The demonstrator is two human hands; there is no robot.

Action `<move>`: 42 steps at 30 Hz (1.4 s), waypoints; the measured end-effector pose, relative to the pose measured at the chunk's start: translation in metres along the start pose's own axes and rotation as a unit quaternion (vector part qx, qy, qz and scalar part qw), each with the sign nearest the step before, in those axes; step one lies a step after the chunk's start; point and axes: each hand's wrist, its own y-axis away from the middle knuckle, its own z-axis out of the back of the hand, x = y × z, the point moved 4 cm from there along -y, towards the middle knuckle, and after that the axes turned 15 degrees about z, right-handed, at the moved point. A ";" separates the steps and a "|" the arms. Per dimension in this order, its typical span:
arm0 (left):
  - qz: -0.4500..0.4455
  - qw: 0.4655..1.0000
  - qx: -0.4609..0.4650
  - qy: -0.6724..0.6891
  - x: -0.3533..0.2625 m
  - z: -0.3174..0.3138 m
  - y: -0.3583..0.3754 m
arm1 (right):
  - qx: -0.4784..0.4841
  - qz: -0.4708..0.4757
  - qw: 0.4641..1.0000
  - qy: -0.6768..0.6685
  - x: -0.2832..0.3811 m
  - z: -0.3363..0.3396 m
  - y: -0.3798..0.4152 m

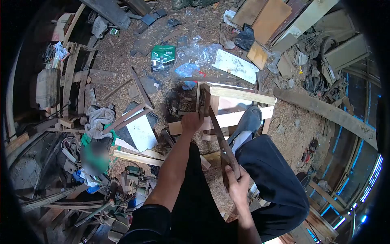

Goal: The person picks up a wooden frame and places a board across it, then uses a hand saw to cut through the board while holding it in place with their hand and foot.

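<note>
My right hand (pixel 237 185) is closed around the near end of a long dark brown wooden piece (pixel 222 142). This piece slants away from me, and its far end reaches a wooden frame (pixel 243 94) on the ground. My left hand (pixel 191 122) is a closed fist at the frame's left side, over a pale plank (pixel 241 117). What its fingers grip is hidden, though a dark upright part stands right beside them. A grey shoe (pixel 248 121) on my foot rests on the frame and plank.
A white board (pixel 140 132) and loose wooden strips (pixel 138 157) lie left of my arm. Farther off are a green packet (pixel 163 56), clear plastic (pixel 198 53) and a white panel (pixel 235 66). Leaning boards (pixel 268 18) and a long beam (pixel 325 112) are on the right.
</note>
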 end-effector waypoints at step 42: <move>-0.280 0.953 -0.063 0.097 -0.019 0.017 0.030 | -0.032 0.146 0.988 0.044 -0.026 0.017 -0.013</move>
